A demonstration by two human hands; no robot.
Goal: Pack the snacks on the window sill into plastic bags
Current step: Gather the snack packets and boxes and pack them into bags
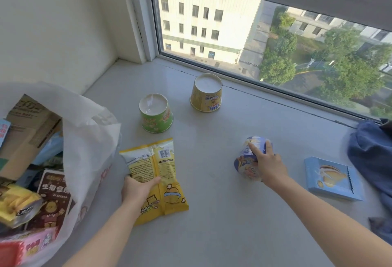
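On the white window sill [212, 213] my left hand [136, 189] grips the left edge of a yellow snack bag [161, 173] lying flat. My right hand [268, 164] holds a blue-purple snack cup [246, 160] lying on its side. A green cup [156, 113] and a yellow cup [206, 92] stand upside down farther back. A light blue snack box [333, 178] lies flat at the right. A white plastic bag [89, 143] at the left stands open, holding several snack packs and a cardboard box.
The window glass and its frame [254, 82] run along the back of the sill. A white wall [53, 33] closes the left side. Dark blue cloth [373, 160] lies bunched at the right end of the sill.
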